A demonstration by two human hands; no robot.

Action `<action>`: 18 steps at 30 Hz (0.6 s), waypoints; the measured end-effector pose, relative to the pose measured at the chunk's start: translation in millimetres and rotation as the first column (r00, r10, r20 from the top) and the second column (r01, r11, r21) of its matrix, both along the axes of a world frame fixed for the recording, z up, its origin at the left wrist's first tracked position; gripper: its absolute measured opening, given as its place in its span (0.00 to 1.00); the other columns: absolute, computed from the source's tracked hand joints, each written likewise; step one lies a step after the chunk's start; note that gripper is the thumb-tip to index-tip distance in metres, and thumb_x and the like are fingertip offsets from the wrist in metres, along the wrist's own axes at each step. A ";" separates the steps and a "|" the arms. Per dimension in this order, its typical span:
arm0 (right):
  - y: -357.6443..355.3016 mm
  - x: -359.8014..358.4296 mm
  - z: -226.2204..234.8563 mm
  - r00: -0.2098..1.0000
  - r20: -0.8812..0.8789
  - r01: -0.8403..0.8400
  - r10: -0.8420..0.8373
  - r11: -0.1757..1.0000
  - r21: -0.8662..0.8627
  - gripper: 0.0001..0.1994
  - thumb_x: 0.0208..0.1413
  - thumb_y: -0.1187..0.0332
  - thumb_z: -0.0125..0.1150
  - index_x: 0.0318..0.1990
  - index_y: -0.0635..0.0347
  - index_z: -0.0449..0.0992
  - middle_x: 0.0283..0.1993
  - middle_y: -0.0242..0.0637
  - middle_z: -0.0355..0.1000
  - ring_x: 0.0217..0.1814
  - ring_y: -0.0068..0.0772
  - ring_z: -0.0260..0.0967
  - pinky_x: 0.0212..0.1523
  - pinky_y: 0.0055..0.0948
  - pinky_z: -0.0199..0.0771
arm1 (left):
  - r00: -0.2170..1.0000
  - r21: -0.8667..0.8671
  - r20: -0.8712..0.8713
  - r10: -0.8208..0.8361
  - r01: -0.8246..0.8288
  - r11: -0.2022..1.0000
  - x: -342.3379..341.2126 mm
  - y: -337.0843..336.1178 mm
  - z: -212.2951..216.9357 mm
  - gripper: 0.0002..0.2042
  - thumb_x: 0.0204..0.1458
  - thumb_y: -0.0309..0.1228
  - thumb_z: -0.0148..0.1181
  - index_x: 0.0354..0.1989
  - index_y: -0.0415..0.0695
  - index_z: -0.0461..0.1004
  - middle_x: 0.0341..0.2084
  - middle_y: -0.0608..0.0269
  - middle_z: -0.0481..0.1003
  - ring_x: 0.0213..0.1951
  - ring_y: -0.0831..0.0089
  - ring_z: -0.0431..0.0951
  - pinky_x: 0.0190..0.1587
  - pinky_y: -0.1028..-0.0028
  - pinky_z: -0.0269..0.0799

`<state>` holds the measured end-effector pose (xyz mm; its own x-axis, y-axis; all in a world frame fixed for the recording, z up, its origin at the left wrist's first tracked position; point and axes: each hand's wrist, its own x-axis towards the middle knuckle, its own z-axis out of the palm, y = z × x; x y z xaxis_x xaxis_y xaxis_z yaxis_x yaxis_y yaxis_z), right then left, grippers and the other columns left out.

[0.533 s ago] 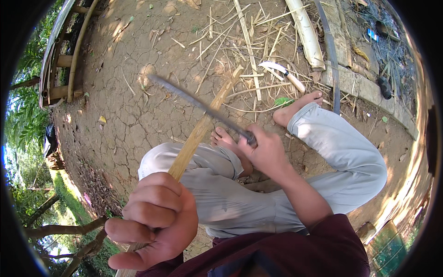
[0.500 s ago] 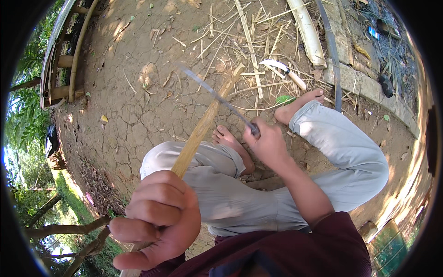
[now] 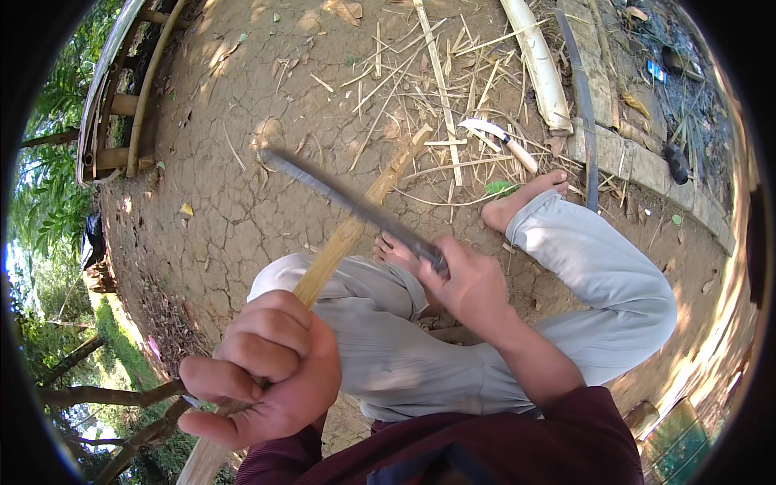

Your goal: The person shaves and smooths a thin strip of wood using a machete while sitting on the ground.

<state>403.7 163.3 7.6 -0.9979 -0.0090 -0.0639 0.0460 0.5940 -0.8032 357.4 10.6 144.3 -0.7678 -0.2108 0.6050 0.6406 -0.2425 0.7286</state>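
My left hand (image 3: pixel 263 368) is closed round a long, flat wooden stick (image 3: pixel 327 271), pale brown with notch-like marks toward its far end. The stick slants up and away to the right, and its near end comes out below my fist. In my closed right hand (image 3: pixel 473 291) is a long, narrow, dark grey metal blade (image 3: pixel 323 187), slightly blurred. It points up and to the left and crosses over the middle of the stick. Whether the two touch, I cannot tell. The blade's grip end is mostly hidden in my fingers.
A curved knife (image 3: pixel 521 153) with a pale handle lies near my right foot, beside scattered wood strips (image 3: pixel 440 89). Past it are a thick pale pole (image 3: pixel 540 69), a long dark metal strip (image 3: pixel 584 105) and wooden boards (image 3: pixel 647 162). A bamboo frame (image 3: pixel 139 101) stands far left.
The blade has swung left and nearer along the stick, now showing more of its flat side. My left hand and the stick have shifted slightly left.
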 end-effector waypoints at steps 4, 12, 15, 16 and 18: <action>11.2 -12.6 -54.5 0.991 0.122 0.043 -0.056 0.993 0.108 0.10 0.52 0.63 0.65 0.33 0.58 0.73 0.25 0.45 0.74 0.25 0.51 0.75 0.26 0.45 0.73 | 1.000 -0.028 -0.007 -0.007 0.007 1.000 0.2 10.6 -7.0 0.25 0.66 0.55 0.28 0.25 0.49 0.54 0.06 0.69 0.53 0.07 0.77 0.48 0.13 0.72 0.47; 5.0 3.9 -25.3 1.000 0.028 0.008 -0.010 0.997 0.075 0.11 0.53 0.61 0.63 0.35 0.59 0.73 0.27 0.46 0.76 0.26 0.52 0.75 0.27 0.47 0.75 | 1.000 0.024 -0.008 0.009 -0.009 1.000 1.4 7.5 -10.6 0.25 0.66 0.55 0.27 0.26 0.49 0.55 0.06 0.69 0.54 0.08 0.77 0.48 0.13 0.73 0.46; 12.0 -19.9 -53.3 0.933 0.351 0.019 -0.079 0.985 0.172 0.11 0.54 0.61 0.63 0.34 0.60 0.73 0.26 0.47 0.75 0.26 0.52 0.75 0.27 0.47 0.74 | 0.999 0.014 -0.031 -0.006 0.006 1.000 0.7 9.6 -8.6 0.25 0.66 0.55 0.27 0.26 0.49 0.55 0.07 0.69 0.54 0.08 0.77 0.49 0.13 0.72 0.46; 5.8 -17.3 -47.7 0.940 0.335 0.021 -0.071 0.988 0.153 0.12 0.54 0.61 0.63 0.34 0.60 0.73 0.26 0.48 0.75 0.26 0.53 0.75 0.27 0.48 0.74 | 0.999 0.021 -0.037 -0.002 0.003 1.000 -0.3 9.2 -8.6 0.25 0.66 0.55 0.27 0.26 0.49 0.55 0.07 0.69 0.55 0.09 0.77 0.49 0.13 0.72 0.46; 0.2 -13.1 -21.5 0.982 0.184 0.019 -0.049 0.987 0.160 0.12 0.54 0.61 0.63 0.34 0.61 0.73 0.25 0.48 0.75 0.26 0.53 0.75 0.27 0.47 0.74 | 1.000 0.050 -0.003 0.031 -0.031 0.998 -0.7 -1.6 -2.4 0.25 0.67 0.55 0.27 0.27 0.49 0.55 0.07 0.68 0.55 0.09 0.77 0.50 0.13 0.72 0.46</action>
